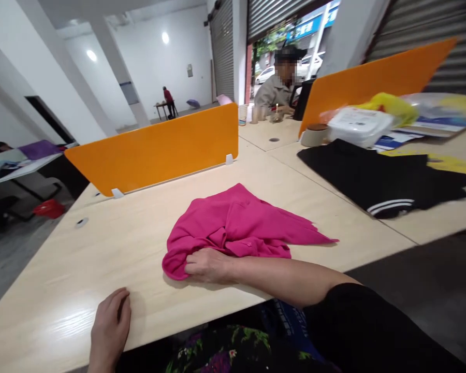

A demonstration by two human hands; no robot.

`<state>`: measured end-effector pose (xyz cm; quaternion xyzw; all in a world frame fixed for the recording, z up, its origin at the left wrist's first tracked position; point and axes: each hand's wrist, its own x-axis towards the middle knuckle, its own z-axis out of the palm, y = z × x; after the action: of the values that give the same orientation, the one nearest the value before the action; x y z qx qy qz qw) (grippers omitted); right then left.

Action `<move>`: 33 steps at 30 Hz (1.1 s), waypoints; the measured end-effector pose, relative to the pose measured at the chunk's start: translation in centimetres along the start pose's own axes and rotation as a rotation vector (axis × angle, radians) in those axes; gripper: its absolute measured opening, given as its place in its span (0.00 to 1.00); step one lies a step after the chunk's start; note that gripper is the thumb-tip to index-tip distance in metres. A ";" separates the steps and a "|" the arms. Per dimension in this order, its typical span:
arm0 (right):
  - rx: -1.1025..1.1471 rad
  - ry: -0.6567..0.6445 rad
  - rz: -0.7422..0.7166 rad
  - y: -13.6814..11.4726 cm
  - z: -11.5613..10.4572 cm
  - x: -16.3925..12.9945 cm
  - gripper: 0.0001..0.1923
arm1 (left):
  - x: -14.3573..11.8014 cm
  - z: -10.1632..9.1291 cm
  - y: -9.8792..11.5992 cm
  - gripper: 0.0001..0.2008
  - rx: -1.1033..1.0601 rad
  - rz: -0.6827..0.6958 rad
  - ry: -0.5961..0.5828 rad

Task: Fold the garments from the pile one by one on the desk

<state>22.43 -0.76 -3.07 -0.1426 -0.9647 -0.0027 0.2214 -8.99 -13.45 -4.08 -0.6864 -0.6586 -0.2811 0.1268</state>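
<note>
- Right hand (pixel 209 265): fingers apparently pinching bunched pink cloth (pixel 241 220), handling it.
- Left hand (pixel 111 321): loosely curled by table (pixel 46 290), holding nothing.
- Next move calls for steady pinching.

The wood-grain workstation (pixel 50 290) is fitted with orange divider panels (pixel 159 150). The floor (pixel 8 267) is grey; the rear wall (pixel 174 62) and square pillars (pixel 60 67) are white. Two round lights (pixel 165 38) are lit. A roller shutter (pixel 274 18), partly raised, opens onto a daylit street with parked cars (pixel 264 76).
</note>
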 end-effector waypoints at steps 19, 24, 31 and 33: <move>0.187 -0.004 -0.038 -0.5 -1.6 -0.4 0.12 | -0.1 -1.9 2.8 0.11 0.063 -0.201 -0.059; 0.176 -0.022 -0.071 0.3 -2.2 -0.1 0.09 | -0.5 -1.4 1.5 0.13 -0.013 -0.125 -0.034; 0.141 0.024 0.123 2.7 -2.1 0.2 0.06 | 1.2 -0.4 1.3 0.19 -0.124 -0.178 -0.122; 0.106 0.026 0.148 2.8 -2.0 0.2 0.07 | 3.2 -0.2 3.1 0.22 -0.168 -0.172 -0.129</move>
<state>23.90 1.85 -1.36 -0.2014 -0.9473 0.0630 0.2409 -6.08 -11.22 -1.52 -0.6521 -0.6960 -0.3005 0.0016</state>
